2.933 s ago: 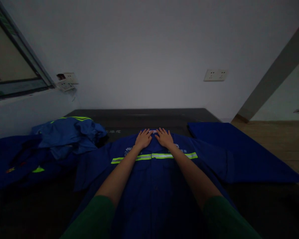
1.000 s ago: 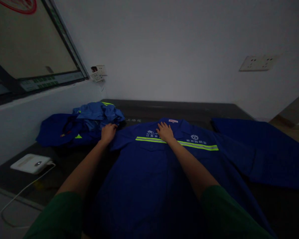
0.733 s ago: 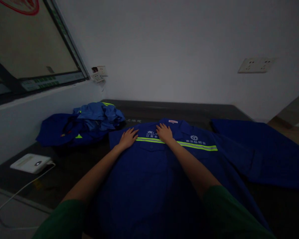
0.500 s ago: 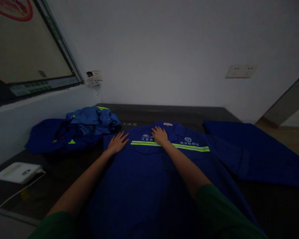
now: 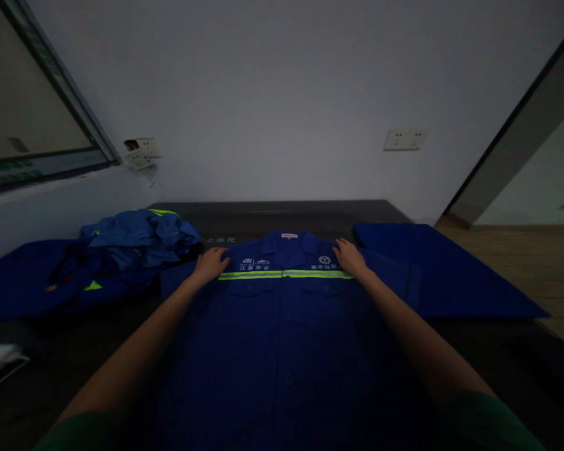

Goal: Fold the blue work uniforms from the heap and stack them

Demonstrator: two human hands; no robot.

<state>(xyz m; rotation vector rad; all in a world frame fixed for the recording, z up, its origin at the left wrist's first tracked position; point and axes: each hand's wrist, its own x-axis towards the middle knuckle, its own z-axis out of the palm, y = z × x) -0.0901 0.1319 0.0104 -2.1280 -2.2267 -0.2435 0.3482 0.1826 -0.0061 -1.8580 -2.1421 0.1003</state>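
A dark blue work shirt (image 5: 254, 326) lies front up on the dark table, its collar at the far end. A yellow-green reflective stripe crosses its chest, with white emblems and lettering above. My left hand (image 5: 210, 264) rests on the shirt near the left shoulder, fingers stretched out over the fabric. On the opposite side, my right hand (image 5: 351, 257) touches the right shoulder beside the gear emblem, its fingers extended and slightly apart. Neither hand visibly lifts any cloth. The lower part of the shirt is dim in shadow.
Crumpled blue garments (image 5: 136, 241) are heaped at the left. A folded dark blue cloth (image 5: 442, 269) lies flat at the right. A white device (image 5: 0, 360) sits at the left edge. Behind the table (image 5: 272, 210) stands a wall with sockets (image 5: 405, 139).
My right hand has moved right, from the left chest lettering to the right shoulder. My left hand stays near the left shoulder. The view has turned to the right.
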